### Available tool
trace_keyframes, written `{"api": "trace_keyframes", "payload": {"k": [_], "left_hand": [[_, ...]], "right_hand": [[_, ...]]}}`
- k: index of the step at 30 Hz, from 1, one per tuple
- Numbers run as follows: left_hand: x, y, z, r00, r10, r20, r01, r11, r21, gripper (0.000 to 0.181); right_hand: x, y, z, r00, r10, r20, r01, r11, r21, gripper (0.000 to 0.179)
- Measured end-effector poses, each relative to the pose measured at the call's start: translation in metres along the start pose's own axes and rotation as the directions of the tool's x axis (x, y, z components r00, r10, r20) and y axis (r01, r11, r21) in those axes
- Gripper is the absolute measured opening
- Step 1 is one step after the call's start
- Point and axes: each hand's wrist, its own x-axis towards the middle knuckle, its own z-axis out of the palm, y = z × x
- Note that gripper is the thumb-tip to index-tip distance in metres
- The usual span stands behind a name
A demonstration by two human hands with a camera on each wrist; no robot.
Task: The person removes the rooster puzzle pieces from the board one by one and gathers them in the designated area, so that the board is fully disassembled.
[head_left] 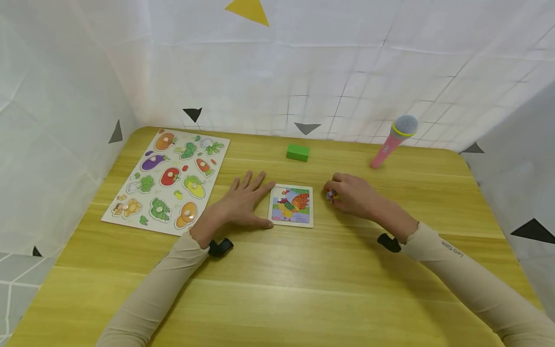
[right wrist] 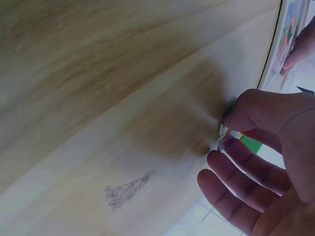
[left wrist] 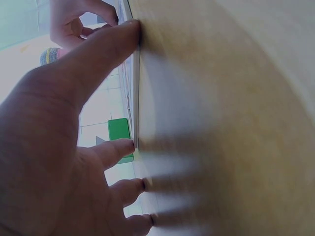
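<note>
A small square jigsaw puzzle (head_left: 291, 206) with a colourful hen picture and a pale frame lies mid-table. My left hand (head_left: 243, 202) is spread flat beside it, the thumb and index fingertips at its left edge. In the left wrist view the thumb (left wrist: 106, 51) and a fingertip meet the frame's side. To the right of the puzzle, my right hand (head_left: 353, 195) pinches a small colourful puzzle piece (head_left: 331, 194) between thumb and fingers, close over the wood. The right wrist view shows that piece (right wrist: 225, 138) partly hidden by the fingertips.
On the left lies a vegetable peg board (head_left: 173, 180). A green block (head_left: 297, 153) sits behind the puzzle, and a pink toy microphone (head_left: 392, 142) is at the back right. White cloth (head_left: 277, 72) stands along the table's (head_left: 286, 284) back edge.
</note>
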Motion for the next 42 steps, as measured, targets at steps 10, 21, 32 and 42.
{"api": "trace_keyframes", "payload": {"k": [10,21,32,42], "left_hand": [[-0.0001,0.0,0.0008,1.0,-0.001,-0.008,0.001,1.0,0.001,0.106],[0.0019,-0.0012,0.0041,1.0,-0.006,0.003,0.006,1.0,0.006,0.106],[0.0,0.0008,0.0015,1.0,-0.004,-0.004,0.004,1.0,0.0,0.105],[0.0002,0.0009,0.0013,1.0,-0.003,-0.005,0.003,1.0,-0.003,0.106]], "right_hand": [[0.0006,-0.0013,0.0008,1.0,0.01,0.007,-0.009,1.0,-0.02,0.031],[-0.0032,-0.0018,0.0029,1.0,0.016,-0.004,-0.016,1.0,0.009,0.031],[-0.0043,0.0002,0.002,1.0,0.002,-0.016,-0.002,1.0,0.022,0.03],[-0.0049,-0.0012,-0.0011,1.0,0.018,-0.014,-0.017,0.999,0.051,0.029]]}}
